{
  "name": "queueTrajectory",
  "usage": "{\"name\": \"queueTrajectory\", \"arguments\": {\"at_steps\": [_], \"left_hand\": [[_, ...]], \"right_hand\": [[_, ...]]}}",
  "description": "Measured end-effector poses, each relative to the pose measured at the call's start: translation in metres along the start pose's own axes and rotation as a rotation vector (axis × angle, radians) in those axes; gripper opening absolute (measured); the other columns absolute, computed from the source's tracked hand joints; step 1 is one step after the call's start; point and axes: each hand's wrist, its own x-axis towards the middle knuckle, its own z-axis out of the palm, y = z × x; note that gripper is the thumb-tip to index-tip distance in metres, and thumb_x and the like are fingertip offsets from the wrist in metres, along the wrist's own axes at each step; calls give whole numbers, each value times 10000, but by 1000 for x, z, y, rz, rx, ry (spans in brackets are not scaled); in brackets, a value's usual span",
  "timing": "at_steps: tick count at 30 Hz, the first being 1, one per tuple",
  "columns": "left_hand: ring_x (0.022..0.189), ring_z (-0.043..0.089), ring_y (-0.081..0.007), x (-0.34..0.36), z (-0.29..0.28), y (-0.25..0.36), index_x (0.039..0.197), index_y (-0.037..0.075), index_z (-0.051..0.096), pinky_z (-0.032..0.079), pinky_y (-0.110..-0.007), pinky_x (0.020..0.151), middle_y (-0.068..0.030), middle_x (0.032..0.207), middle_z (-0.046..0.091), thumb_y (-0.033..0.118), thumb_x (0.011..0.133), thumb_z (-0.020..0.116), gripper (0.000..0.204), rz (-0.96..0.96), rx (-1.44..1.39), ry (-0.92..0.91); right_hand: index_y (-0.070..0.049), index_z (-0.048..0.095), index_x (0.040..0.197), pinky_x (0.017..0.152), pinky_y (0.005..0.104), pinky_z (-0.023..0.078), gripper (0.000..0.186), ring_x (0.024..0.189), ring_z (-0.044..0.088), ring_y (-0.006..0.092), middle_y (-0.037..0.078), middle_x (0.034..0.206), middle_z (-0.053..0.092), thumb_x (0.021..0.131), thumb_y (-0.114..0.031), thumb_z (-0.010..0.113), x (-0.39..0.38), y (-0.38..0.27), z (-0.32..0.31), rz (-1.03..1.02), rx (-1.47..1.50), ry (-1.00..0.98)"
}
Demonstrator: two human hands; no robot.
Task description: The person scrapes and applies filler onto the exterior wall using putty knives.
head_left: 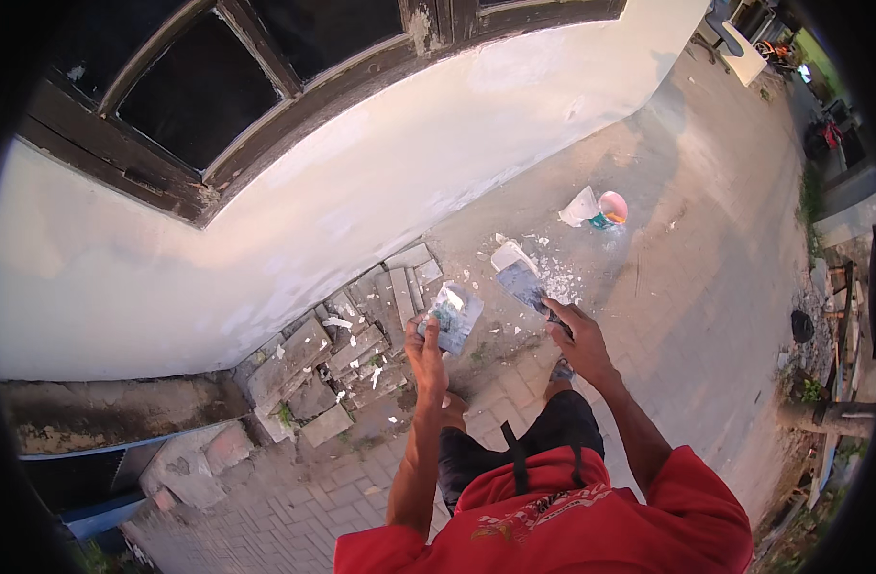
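My left hand (426,356) is closed around a wide, flat grey putty knife (465,330). A dab of white putty sits on its blade, and my thumb lies over the near end. To the right, my right hand (583,346) grips a second putty knife (522,286) by its dark handle, with the smeared metal blade tilted up and to the left. The two blades are apart. Just past the right blade, a whitish flat piece (510,254) lies on the ground among scattered white flakes (560,277).
A white wall (380,163) with a worn wooden window frame (266,143) runs along the left and far side. Stacked broken paving slabs (347,349) lie at its foot. Farther off stand a pink-rimmed tub (612,205) and a torn white bag (579,208). Debris lines the right edge.
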Motion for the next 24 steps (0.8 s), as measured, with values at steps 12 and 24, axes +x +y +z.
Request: {"name": "queueTrajectory", "arguments": {"at_steps": [12, 24], "left_hand": [[863, 658, -120, -85, 263, -76, 1173, 22, 545, 549, -288, 731, -55, 1013, 674, 252, 988, 607, 302, -30, -162, -173], [851, 657, -119, -149, 450, -153, 1213, 16, 534, 563, -282, 719, -56, 988, 658, 291, 997, 591, 354, -1, -86, -308]], "right_hand": [[-155, 588, 1313, 722, 415, 510, 425, 820, 651, 313, 113, 967, 633, 898, -62, 598, -55, 119, -262, -63, -276, 22], [-158, 644, 1238, 592, 391, 533, 371, 690, 650, 271, 75, 926, 606, 874, -84, 653, -77, 217, -427, -221, -502, 125]]}}
